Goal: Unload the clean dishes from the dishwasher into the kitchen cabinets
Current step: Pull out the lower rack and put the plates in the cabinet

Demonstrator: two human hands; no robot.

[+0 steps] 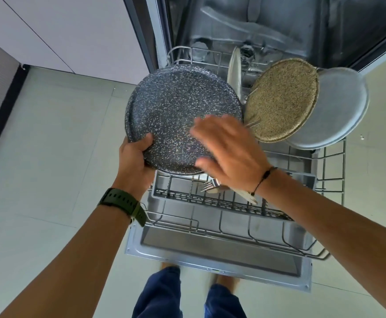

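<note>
A home kitchen: open dishwasher centre frame, pale cabinets upper left, tiled floor below.

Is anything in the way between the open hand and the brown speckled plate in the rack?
Nothing visible blocks it. The right hand hovers open, fingers over the dark speckled plate that the left hand holds; the brown speckled plate stands just beyond.

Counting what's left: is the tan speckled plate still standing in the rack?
Yes. The tan plate stands on edge between rack tines, leaning.
</note>
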